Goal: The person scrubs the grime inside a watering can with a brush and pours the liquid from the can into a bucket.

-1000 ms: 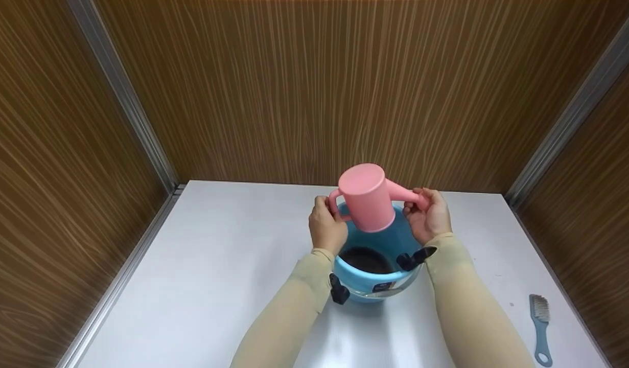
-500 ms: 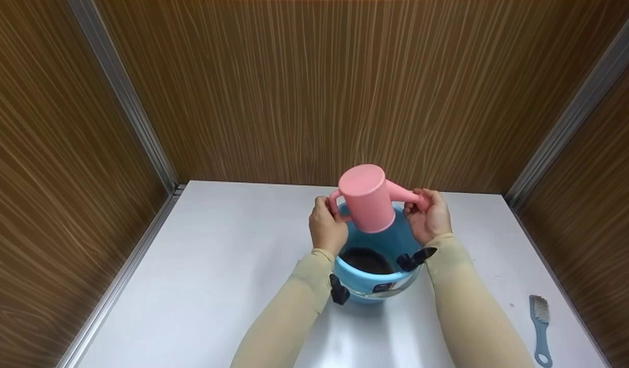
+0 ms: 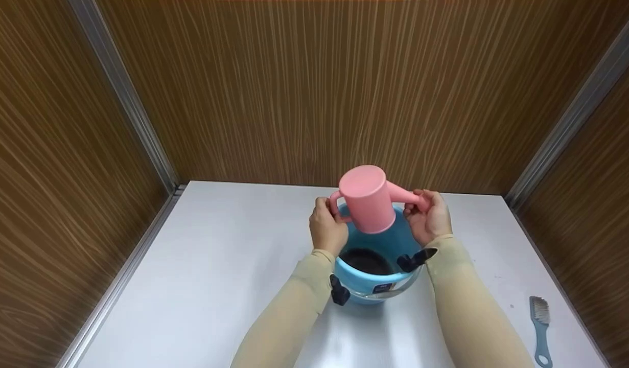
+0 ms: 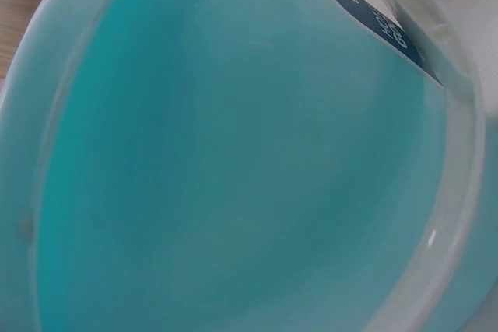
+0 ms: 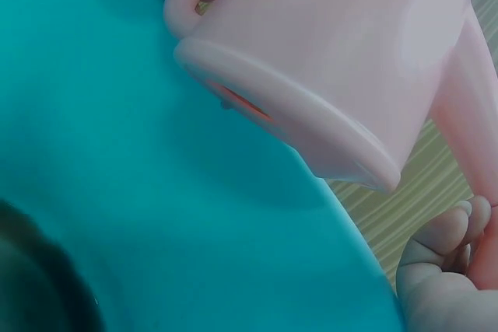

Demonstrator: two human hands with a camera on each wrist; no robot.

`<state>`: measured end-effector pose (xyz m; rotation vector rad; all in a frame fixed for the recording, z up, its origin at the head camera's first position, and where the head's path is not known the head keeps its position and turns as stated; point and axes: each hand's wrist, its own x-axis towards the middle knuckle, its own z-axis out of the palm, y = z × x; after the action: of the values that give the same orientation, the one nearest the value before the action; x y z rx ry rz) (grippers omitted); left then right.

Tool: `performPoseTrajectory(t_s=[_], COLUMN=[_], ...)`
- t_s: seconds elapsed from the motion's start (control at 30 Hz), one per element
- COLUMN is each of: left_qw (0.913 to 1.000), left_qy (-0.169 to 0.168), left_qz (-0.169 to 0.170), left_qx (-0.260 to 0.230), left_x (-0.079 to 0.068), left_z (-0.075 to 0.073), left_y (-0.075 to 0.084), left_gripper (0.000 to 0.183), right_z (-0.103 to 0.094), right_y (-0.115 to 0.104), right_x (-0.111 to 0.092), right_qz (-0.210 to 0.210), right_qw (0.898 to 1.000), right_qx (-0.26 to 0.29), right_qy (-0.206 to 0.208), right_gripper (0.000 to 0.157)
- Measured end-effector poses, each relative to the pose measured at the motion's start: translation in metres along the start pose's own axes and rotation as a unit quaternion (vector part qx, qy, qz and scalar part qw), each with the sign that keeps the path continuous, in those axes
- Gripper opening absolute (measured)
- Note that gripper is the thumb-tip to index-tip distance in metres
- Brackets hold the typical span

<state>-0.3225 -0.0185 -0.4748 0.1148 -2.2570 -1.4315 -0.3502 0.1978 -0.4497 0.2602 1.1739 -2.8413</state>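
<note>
A pink watering can (image 3: 368, 204) is held tilted over a light blue bucket (image 3: 368, 283), its flat round end facing up. My left hand (image 3: 327, 227) grips the can's handle on the left. At the right, my right hand (image 3: 431, 217) pinches the end of the spout. In the right wrist view, the downward end of the can (image 5: 327, 60) shows a narrow slot, and the thumb and fingers (image 5: 443, 239) are on the spout. Dark contents (image 3: 366, 260) lie at the bottom of the bucket. Only the bucket's wall (image 4: 233, 153) and pale carrying handle fill the left wrist view.
A blue-grey brush (image 3: 540, 327) lies on the white table (image 3: 217, 266) at the far right. Wood-patterned panels (image 3: 294, 92) enclose the table at the back and both sides. Black wrist cameras (image 3: 340, 290) sit close to the bucket's rim.
</note>
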Motion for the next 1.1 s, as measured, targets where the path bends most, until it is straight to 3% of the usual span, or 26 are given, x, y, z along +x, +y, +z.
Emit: performPoseTrajectory(t_s=[1.1], left_qw=[1.0], left_qy=[0.003], left_qz=[0.002], left_qx=[0.0], left_x=[0.0005], left_z=[0.0026], left_y=[0.0009], left_gripper=[0.024], right_z=[-0.0012], right_y=[-0.0017], right_x=[0.0001], right_qz=[0.003], right_qw=[1.0], right_qx=[-0.002], right_qy=[-0.005], right_gripper=[0.025])
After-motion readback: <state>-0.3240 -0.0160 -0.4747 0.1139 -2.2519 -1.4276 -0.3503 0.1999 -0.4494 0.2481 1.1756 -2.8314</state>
